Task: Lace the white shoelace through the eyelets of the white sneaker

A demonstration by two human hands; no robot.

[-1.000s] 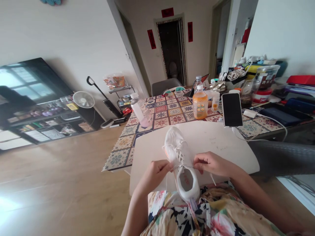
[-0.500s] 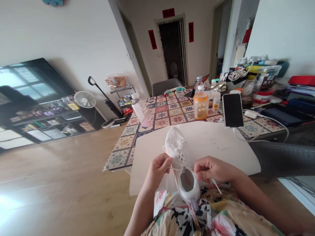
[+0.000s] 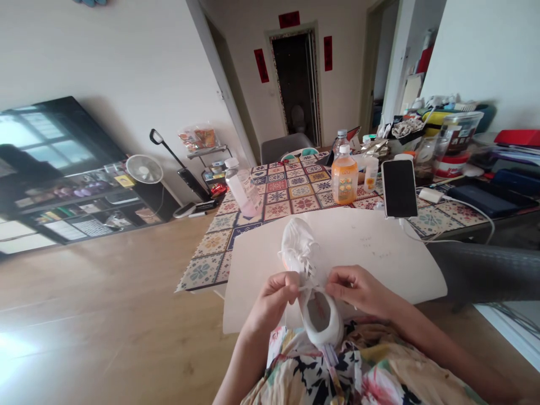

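A white lace-up sneaker (image 3: 298, 239) lies in front of me with its toe pointing away and its opening toward my lap. Its heel rests at the edge of my flowered clothing. To the left of the collar, my left hand (image 3: 282, 293) pinches a white shoelace (image 3: 310, 289) between thumb and fingers. On the other side my right hand (image 3: 353, 288) is also pinched on the lace, close to the shoe's upper eyelets. Both hands are near each other over the tongue. The exact lace ends between the fingers are partly hidden.
Under the shoe lies a large white sheet (image 3: 253, 281) on a table with a patterned cloth (image 3: 211, 244). A pink-tinted bottle (image 3: 244, 194), an orange drink bottle (image 3: 345, 180) and a phone on a stand (image 3: 399, 189) stand beyond it. Clutter fills the right side.
Both hands have come closer together over the shoe's tongue. The loose lace end that hung below my right hand no longer shows there.
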